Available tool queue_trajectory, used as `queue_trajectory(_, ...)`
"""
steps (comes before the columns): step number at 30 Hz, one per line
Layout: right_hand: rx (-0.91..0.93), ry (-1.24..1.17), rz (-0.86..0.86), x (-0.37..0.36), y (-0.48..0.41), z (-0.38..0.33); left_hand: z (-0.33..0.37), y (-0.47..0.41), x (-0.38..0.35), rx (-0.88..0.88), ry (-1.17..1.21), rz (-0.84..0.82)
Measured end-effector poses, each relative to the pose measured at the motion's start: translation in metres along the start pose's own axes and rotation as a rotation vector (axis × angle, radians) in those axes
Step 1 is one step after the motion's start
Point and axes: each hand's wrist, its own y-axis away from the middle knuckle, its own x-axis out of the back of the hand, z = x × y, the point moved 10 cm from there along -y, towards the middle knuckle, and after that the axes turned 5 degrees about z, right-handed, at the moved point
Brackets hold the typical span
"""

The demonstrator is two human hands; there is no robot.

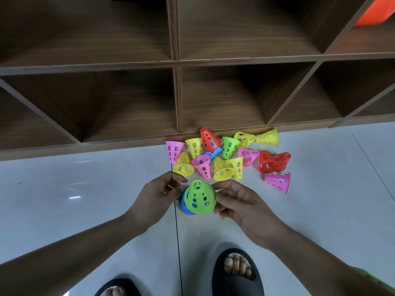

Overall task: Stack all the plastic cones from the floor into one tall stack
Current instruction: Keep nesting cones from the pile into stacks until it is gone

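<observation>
A green perforated cone [199,197] sits over a blue cone [184,207], held above the white floor between both hands. My left hand [157,196] curls round the blue cone's left side. My right hand [237,201] pinches the green cone's right rim. Beyond them, several loose cones lie in a pile: yellow ones [223,169], pink ones [202,165], a red cone [209,139], a green cone [229,147], a red pair [272,162] and a pink cone [277,181] at the right.
A brown wooden cubby shelf [177,99] stands right behind the pile. An orange object [376,11] sits in an upper right cubby. My two feet in dark slippers [237,272] are at the bottom edge. White tiled floor [64,189] spreads left and right.
</observation>
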Motion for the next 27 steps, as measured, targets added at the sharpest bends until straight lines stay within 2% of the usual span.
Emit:
queue_trajectory(6,-0.111,0.103,0.137,0.04,-0.015,0.02,-0.019,-0.012,0.006,0.069,-0.07,-0.015)
queue_trajectory(10,-0.092,0.165,0.395,0.11,-0.027,0.023,-0.02,-0.025,0.011,0.083,-0.095,-0.006)
queue_trajectory(15,-0.016,0.548,0.755,0.2,-0.014,0.014,-0.022,-0.044,0.015,0.094,-0.059,-0.021)
queue_trajectory(18,-0.007,0.628,0.908,0.232,-0.001,0.01,-0.024,-0.055,0.016,0.106,-0.009,-0.035)
queue_trajectory(22,-0.071,0.551,0.979,0.254,0.002,0.02,-0.03,-0.067,0.01,0.157,0.032,-0.07)
queue_trajectory(27,-0.076,0.536,0.962,0.256,-0.002,0.024,-0.04,-0.072,0.001,0.218,0.092,-0.101)
